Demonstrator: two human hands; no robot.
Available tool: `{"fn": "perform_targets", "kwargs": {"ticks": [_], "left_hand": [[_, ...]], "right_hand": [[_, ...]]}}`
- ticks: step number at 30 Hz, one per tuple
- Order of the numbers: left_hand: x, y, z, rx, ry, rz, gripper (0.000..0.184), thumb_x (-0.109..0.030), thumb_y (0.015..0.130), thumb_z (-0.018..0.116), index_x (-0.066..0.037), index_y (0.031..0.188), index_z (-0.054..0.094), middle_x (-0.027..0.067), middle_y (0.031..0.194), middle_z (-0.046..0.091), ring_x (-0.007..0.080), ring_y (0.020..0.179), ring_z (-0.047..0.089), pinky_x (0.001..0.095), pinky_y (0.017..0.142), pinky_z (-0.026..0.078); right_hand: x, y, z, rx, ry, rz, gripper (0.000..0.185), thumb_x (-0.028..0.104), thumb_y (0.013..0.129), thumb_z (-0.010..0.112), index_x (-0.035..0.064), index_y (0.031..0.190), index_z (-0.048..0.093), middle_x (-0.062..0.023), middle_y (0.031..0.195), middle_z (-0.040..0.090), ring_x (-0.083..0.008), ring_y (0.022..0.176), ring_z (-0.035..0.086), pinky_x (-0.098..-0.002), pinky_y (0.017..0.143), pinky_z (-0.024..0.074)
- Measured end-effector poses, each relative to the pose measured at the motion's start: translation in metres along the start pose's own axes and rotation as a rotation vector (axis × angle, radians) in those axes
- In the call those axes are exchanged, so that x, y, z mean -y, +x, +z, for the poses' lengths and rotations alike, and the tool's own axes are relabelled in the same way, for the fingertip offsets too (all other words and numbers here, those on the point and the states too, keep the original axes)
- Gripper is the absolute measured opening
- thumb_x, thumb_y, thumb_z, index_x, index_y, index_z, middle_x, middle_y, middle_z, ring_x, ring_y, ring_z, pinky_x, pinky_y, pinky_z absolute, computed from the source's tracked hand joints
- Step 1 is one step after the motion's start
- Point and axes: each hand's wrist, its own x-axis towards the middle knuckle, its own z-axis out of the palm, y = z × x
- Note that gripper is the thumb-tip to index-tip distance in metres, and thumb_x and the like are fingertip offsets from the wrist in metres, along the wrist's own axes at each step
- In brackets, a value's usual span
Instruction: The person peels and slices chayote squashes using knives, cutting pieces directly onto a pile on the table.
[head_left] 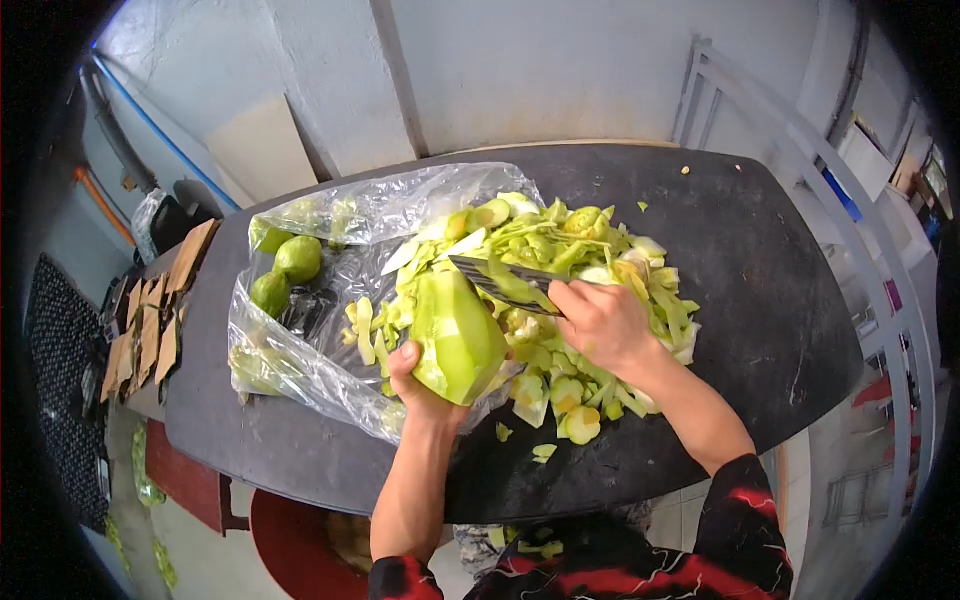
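Note:
A large pale-green fruit (455,345), its skin pared off in long facets, is held from below by my left hand (430,390), the thumb on its left side. My right hand (603,322) is closed round the handle of a dark-bladed knife (510,284). The blade points left, and its tip is at the upper end of the fruit. A green strip lies along the blade. Behind and to the right of both hands spreads a heap of green peelings and cut pieces (575,390).
A clear plastic bag (345,375) holding whole green fruits (298,259) lies on the left of the dark table (760,300). Below the table's front edge is a red tub (290,540). Cardboard pieces (150,320) are at the left; a grey metal railing (870,220) stands at the right.

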Motion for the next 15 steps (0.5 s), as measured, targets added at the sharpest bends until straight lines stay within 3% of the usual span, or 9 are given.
{"fn": "perform_targets", "kwargs": {"ticks": [6, 9, 15], "left_hand": [[0.003, 0.002, 0.010, -0.388, -0.201, 0.069, 0.082, -0.068, 0.083, 0.054, -0.009, 0.141, 0.049, 0.0154, 0.133, 0.057, 0.0324, 0.119, 0.056, 0.0470, 0.106, 0.043], [0.001, 0.004, 0.003, -0.274, -0.276, 0.030, 0.080, -0.066, 0.086, 0.049, -0.006, 0.140, 0.049, 0.0193, 0.135, 0.055, 0.0335, 0.118, 0.057, 0.0473, 0.103, 0.045], [0.005, 0.000, 0.008, -0.177, -0.448, 0.008, 0.080, -0.066, 0.088, 0.046, -0.003, 0.137, 0.048, 0.0207, 0.129, 0.057, 0.0335, 0.112, 0.059, 0.0456, 0.097, 0.049]], "right_hand": [[0.026, -0.001, -0.018, -0.077, 0.046, -0.065, 0.011, 0.004, 0.079, 0.062, 0.0045, 0.089, 0.060, -0.0026, 0.065, 0.056, -0.0191, 0.056, 0.064, -0.0326, 0.049, 0.0519], [0.041, -0.003, -0.018, -0.198, -0.014, -0.297, 0.017, 0.007, 0.075, 0.062, 0.0031, 0.092, 0.064, 0.0011, 0.063, 0.046, -0.0123, 0.054, 0.055, -0.0255, 0.047, 0.0459], [0.056, -0.002, -0.015, -0.208, 0.007, -0.353, 0.016, 0.000, 0.075, 0.065, -0.0013, 0.091, 0.064, -0.0001, 0.059, 0.041, -0.0133, 0.049, 0.049, -0.0248, 0.043, 0.0404]]}}
